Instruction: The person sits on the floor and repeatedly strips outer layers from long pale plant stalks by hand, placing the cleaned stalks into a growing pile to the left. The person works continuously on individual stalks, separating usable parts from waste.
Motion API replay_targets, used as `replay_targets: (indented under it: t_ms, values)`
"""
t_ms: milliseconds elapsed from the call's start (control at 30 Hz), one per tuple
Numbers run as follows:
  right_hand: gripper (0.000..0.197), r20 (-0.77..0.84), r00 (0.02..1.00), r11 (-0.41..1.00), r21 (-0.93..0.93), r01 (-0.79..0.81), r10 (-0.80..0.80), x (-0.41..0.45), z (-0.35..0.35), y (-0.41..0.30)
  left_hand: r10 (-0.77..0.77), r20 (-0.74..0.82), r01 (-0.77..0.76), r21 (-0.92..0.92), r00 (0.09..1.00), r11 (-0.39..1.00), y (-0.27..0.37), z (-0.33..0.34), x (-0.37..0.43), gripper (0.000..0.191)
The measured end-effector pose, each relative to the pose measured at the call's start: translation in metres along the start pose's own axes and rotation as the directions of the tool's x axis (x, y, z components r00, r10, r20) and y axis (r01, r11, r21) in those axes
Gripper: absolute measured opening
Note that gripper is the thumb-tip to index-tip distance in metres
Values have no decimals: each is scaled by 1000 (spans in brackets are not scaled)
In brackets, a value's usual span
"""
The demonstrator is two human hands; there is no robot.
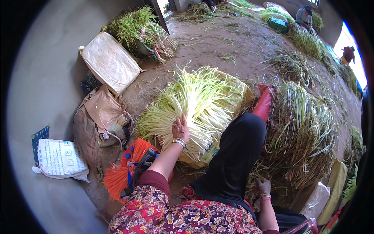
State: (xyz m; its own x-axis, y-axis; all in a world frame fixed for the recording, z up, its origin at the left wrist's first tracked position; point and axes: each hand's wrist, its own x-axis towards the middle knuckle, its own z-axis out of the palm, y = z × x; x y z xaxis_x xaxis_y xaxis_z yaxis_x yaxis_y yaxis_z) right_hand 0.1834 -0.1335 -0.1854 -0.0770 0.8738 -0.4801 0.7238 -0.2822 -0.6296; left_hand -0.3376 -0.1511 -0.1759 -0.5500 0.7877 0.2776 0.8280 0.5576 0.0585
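A large fanned heap of pale green-white leafy stalks (194,108) lies on a yellow woven sack (244,95) in front of me. My left hand (181,130), with a metal bangle at the wrist, rests on the heap's white stalk ends, its fingers pointing up the picture; whether it grips any stalks cannot be told. My right hand (263,187) is low beside my right leg, near loose dry stems and roots. Its fingers are partly hidden and blurred. A big pile of untrimmed stalks with brown leaves and roots (301,131) lies to the right of my knee.
Left are an orange-bristled broom (119,178), a stuffed brown sack (87,128), a white cloth-covered block (111,61) and a printed white bag (60,158). Tied green bundles (143,35) stand behind. A person (304,18) sits among stalks at far right; stray leaves litter the floor.
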Motion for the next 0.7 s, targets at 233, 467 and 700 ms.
replay_targets:
  t_ms: [233,467,700]
  values:
    - [13,-89,940,942,-100,321,-330,-9,-49,-13,-76,61,77,-18,995,997,6,19,2,81]
    - [11,-159,931,940,46,339,-328,-43,-115,-65,-225,450,233,40,864,972,4,-63,19,122]
    - [9,21,996,967,241,80,-88,-43,-84,-44,-79,374,117,-81,924,990,-45,-101,64,31]
